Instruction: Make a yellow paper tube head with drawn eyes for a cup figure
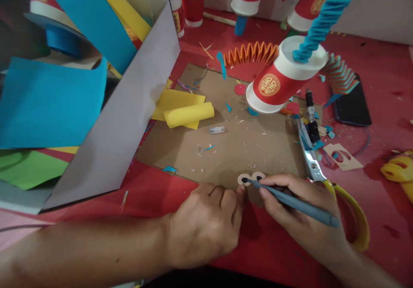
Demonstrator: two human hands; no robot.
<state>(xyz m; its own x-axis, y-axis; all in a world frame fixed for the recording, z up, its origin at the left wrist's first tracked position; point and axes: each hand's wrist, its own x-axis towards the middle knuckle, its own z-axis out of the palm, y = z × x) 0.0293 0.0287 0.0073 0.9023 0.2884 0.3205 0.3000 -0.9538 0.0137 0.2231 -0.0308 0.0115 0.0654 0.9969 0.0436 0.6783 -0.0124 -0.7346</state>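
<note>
My right hand [300,206] is closed around a grey-blue felt-tip pen [300,203], its tip on the black pupil of a white paper eye [239,179]. A second paper eye [258,176] with a black pupil lies right beside it; whether the two are joined I cannot tell. My left hand [206,223] is curled, its fingertips pressed on the near edge of the first eye. Both eyes lie near the front edge of a brown cardboard sheet [232,150]. A small pen cap [217,130] and a rolled yellow paper [189,114] lie further back.
A box [119,111] of coloured paper stands at left. A red-and-white paper cup [277,79] with folded paper strips stands behind the hands. Scissors [311,163], a black marker [311,116], a phone [351,103] and paper scraps lie at right on the red table [383,159].
</note>
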